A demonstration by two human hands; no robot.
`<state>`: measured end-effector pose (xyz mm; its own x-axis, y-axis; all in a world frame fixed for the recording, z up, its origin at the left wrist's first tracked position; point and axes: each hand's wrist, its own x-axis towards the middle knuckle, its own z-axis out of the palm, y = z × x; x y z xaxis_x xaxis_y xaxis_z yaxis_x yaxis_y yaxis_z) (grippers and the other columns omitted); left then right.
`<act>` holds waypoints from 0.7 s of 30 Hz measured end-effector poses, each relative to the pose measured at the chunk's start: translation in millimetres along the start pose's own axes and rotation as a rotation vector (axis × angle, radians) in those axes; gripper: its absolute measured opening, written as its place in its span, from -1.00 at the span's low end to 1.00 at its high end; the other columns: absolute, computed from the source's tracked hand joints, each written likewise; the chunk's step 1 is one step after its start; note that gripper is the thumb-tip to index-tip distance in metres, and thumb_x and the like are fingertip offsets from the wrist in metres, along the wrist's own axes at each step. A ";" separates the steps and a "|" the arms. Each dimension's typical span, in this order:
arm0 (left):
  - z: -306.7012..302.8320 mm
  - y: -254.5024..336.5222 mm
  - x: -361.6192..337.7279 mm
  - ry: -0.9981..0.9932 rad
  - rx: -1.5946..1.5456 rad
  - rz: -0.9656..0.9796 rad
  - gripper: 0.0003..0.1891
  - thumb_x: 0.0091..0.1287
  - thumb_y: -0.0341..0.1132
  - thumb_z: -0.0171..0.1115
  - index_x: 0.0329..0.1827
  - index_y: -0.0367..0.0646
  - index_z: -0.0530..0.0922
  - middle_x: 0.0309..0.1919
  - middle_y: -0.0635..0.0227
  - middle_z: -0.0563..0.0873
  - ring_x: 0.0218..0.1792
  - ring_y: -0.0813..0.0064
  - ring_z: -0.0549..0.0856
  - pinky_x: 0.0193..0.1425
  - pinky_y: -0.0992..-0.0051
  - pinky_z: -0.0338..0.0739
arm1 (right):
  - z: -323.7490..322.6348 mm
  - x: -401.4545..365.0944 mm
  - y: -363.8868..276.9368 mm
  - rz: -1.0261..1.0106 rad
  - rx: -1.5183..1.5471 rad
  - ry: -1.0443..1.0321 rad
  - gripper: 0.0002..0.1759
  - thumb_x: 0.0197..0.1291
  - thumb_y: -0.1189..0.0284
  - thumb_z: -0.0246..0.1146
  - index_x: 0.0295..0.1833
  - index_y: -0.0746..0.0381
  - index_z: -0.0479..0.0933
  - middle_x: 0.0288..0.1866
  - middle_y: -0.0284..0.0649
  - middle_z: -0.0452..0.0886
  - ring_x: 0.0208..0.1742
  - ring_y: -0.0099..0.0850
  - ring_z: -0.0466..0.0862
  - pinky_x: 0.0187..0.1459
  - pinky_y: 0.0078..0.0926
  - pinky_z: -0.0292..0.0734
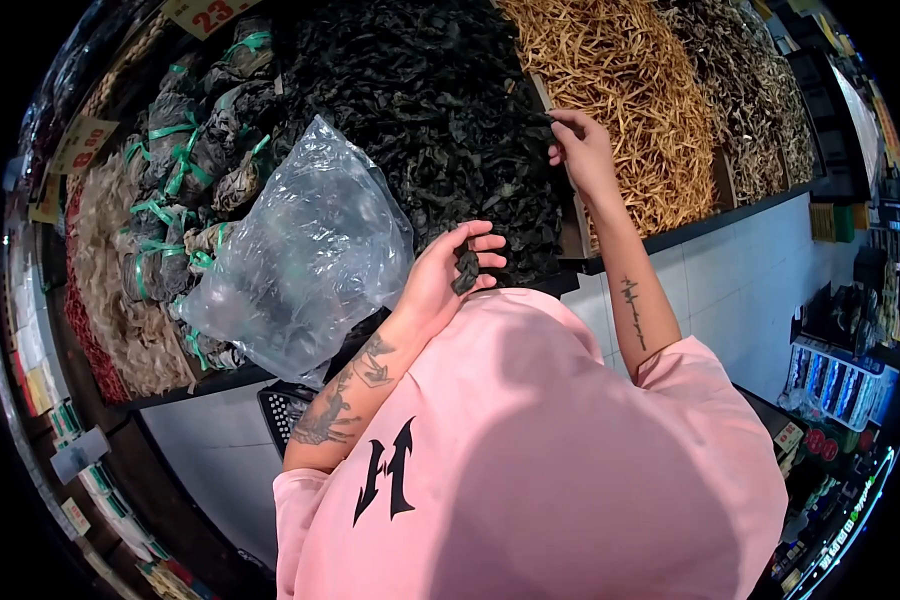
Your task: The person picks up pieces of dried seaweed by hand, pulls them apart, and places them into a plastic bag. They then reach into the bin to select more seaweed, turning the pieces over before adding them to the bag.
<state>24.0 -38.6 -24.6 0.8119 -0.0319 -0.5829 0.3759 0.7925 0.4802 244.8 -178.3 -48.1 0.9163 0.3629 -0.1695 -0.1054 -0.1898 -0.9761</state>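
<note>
In the head view, my left hand (448, 268) is palm up at the near edge of a bin of dark dried seaweed (400, 90). Its fingers curl around a small piece of dried seaweed (466, 272). My right hand (585, 155) is over the right side of that bin, by the divider next to golden dried strips (615, 80). Thumb and index finger are pinched together there; what they hold, if anything, is too small to make out. A clear plastic bag (305, 250) lies to the left of my left hand, partly over the seaweed and the neighbouring bundles.
Dark bundles tied with green ribbon (175, 150) fill the left bin, beside pale translucent dried strands (135, 320). A price sign (205, 12) stands at the back. Greyish-brown dried goods (740, 90) lie at far right. A white-tiled front (710, 265) runs below the bins.
</note>
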 end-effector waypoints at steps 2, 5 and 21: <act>-0.5 -0.4 -0.1 -0.010 0.003 0.000 -0.60 0.53 -0.12 -0.17 0.21 -0.19 0.43 0.04 0.23 0.65 -0.03 0.40 0.65 -0.02 0.40 0.54 | 0.9 -6.7 -2.2 0.011 0.041 0.020 -0.76 0.34 0.56 0.12 0.07 0.37 0.54 -0.37 -0.30 0.57 -0.44 -0.57 0.58 -0.43 -0.64 0.51; 2.0 2.2 -0.3 -0.021 0.001 0.019 -0.56 0.52 -0.09 -0.16 0.26 -0.20 0.41 0.11 0.18 0.62 0.03 0.36 0.63 0.03 0.37 0.54 | 4.9 -19.5 -6.0 0.006 0.171 0.037 -0.76 0.34 0.56 0.13 0.07 0.37 0.54 -0.35 -0.28 0.58 -0.43 -0.56 0.58 -0.41 -0.63 0.53; -5.1 1.2 4.2 0.128 -0.176 0.183 -0.69 0.47 -0.13 0.06 0.07 -0.16 0.53 -0.17 0.38 0.66 -0.17 0.46 0.67 -0.11 0.41 0.59 | 57.8 -111.4 -34.5 -0.683 -0.390 -0.273 -0.81 0.05 0.47 0.34 -0.19 0.29 0.64 -0.15 -0.16 0.61 -0.13 -0.18 0.60 -0.08 -0.32 0.48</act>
<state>25.6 -34.6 -29.8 0.7920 0.1892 -0.5805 0.1361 0.8721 0.4700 124.0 -159.5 -3.4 0.5990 0.7115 0.3674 0.6273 -0.1317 -0.7676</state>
